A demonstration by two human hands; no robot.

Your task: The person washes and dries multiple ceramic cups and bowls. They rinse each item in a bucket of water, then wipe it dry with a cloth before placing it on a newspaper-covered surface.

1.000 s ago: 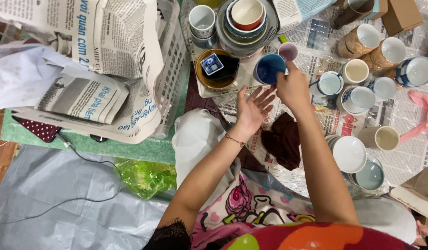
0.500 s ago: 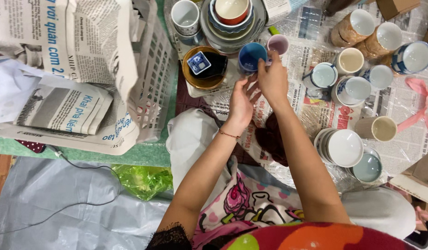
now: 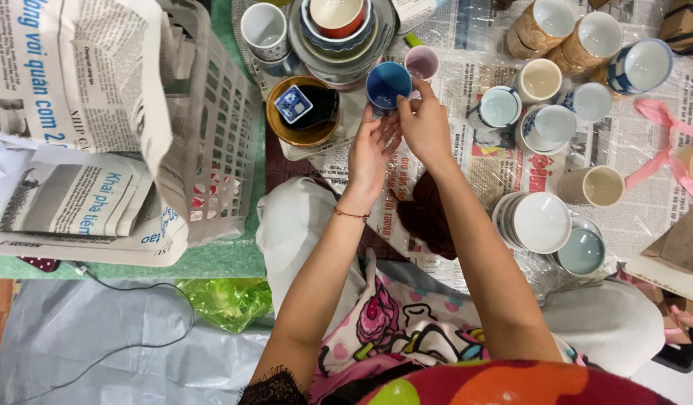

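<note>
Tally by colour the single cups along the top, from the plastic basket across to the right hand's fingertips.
white cup: 1
blue cup: 1
pink cup: 1
Total: 3

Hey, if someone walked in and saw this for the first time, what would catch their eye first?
Probably the two hands meeting at the top centre: the left hand and right hand both on a small blue cup. Around them, cups and bowls crowd the newspaper-covered floor, with a stack of bowls just above. On the left, a white plastic basket holds folded newspapers.
</note>
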